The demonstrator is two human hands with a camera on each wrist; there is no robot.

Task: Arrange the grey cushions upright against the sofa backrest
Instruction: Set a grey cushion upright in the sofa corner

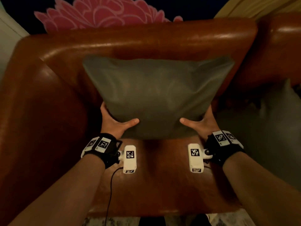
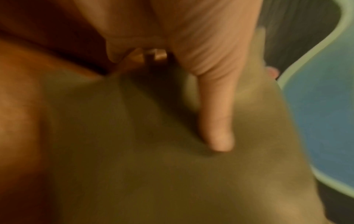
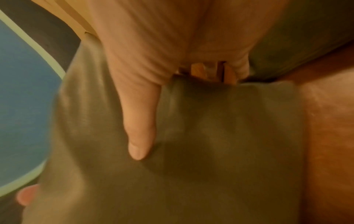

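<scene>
A grey cushion (image 1: 156,97) stands upright in the middle of the brown leather sofa, its top edge leaning against the backrest (image 1: 146,41). My left hand (image 1: 116,123) grips its lower left corner, thumb on the front face and fingers hidden behind. My right hand (image 1: 199,122) grips the lower right corner the same way. In the left wrist view my thumb (image 2: 216,115) presses into the grey cushion (image 2: 153,159). In the right wrist view the thumb (image 3: 139,128) dents the grey cushion (image 3: 210,151). A second grey cushion (image 1: 267,124) lies on the seat to the right.
The sofa's left armrest (image 1: 37,111) rises beside the cushion. The seat (image 1: 162,185) in front of it is bare leather. A black cable (image 1: 109,198) hangs from my left wrist. A wall with a pink flower (image 1: 101,12) stands behind the backrest.
</scene>
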